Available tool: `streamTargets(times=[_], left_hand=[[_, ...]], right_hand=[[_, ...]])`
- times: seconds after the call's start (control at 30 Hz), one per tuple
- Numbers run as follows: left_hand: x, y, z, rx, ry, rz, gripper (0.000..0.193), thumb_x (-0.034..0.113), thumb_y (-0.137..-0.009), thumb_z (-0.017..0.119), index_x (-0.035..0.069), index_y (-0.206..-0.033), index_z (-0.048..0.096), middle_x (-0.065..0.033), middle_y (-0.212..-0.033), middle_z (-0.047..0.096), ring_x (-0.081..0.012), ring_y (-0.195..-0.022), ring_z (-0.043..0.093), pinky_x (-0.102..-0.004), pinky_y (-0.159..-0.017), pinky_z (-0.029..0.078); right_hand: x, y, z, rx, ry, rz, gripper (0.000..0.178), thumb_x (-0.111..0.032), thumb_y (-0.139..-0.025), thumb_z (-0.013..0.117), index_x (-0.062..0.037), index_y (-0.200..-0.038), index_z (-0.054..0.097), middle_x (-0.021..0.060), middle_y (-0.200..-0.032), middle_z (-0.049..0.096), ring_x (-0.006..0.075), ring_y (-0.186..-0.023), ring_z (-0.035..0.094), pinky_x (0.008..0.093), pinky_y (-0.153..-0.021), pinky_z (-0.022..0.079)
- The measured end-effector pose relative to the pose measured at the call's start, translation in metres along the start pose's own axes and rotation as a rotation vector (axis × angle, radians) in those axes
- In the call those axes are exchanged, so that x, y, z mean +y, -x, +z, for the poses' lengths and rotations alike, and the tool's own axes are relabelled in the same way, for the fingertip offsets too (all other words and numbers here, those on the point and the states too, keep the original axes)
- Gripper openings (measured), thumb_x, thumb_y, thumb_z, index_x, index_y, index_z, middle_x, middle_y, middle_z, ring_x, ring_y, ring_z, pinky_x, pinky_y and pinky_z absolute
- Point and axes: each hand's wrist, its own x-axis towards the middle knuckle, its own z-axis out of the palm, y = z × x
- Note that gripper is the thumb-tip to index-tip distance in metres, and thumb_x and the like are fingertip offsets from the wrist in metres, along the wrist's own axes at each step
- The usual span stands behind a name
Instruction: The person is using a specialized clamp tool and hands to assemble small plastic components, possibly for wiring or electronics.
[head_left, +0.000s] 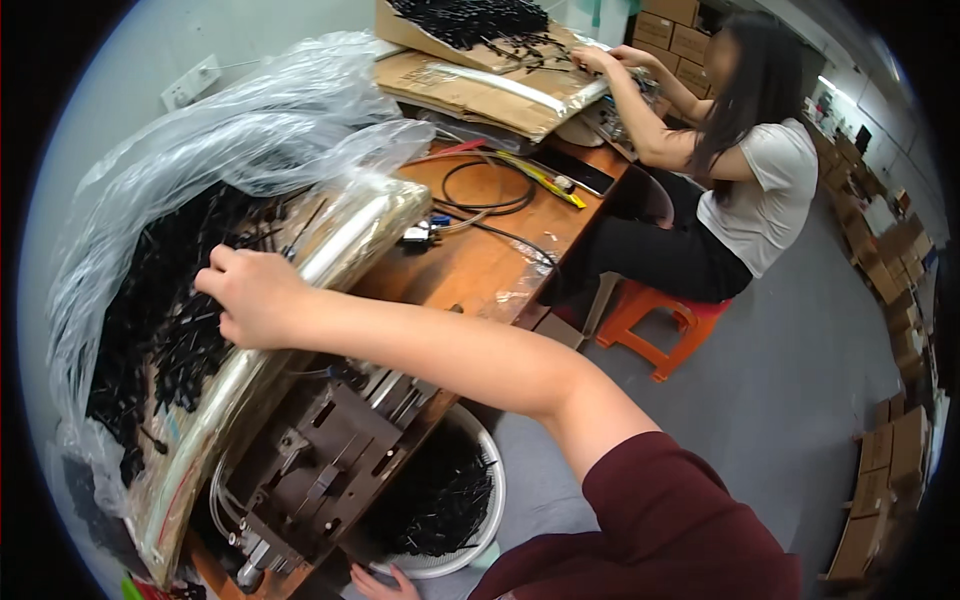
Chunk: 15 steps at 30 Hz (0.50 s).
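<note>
Your right hand (pixel 250 298) rests on the box (pixel 300 300) of black parts (pixel 160 310); your left hand (pixel 375 581) touches the white basket (pixel 480 530).

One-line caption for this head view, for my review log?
Right hand reaches into a pile of small black plastic parts on a plastic-wrapped tray; left hand at a white basket; a co-worker sits nearby.

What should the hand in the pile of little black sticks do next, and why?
Probably close the fingers and lift out a small bunch. The right hand rests palm-down on the heap of black plastic pieces in the clear-bag-lined box, fingers curled in, nothing clearly lifted yet. The left hand waits low by the white basket, which already holds similar pieces.
</note>
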Motion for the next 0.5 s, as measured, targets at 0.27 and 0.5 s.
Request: streamTargets(times=[0.27, 0.5], left_hand=[[0.005, -0.001, -0.005, -0.037, -0.047, -0.007, 0.067, 0.023, -0.091, 0.065, -0.011, -0.141, 0.036, -0.0358, -0.136, 0.041, -0.0510, -0.124, 0.041, -0.0544, -0.107, 0.033], [0.020, -0.004, -0.010, 0.011, -0.095, 0.044, 0.055, 0.016, -0.091, 0.066, -0.010, -0.134, 0.044, -0.0326, -0.128, 0.048, -0.0463, -0.119, 0.046, -0.0517, -0.104, 0.037]], right_hand=[[0.004, 0.003, 0.007, 0.060, 0.015, -0.066, 0.019, -0.011, -0.075, 0.074, -0.0066, -0.092, 0.067, 0.0130, -0.096, 0.056, 0.0298, -0.089, 0.063, 0.0407, -0.073, 0.054], [0.009, 0.005, 0.007, 0.098, -0.103, 0.007, 0.019, -0.010, -0.076, 0.073, -0.0059, -0.094, 0.071, 0.0125, -0.099, 0.056, 0.0297, -0.094, 0.061, 0.0399, -0.079, 0.053]])
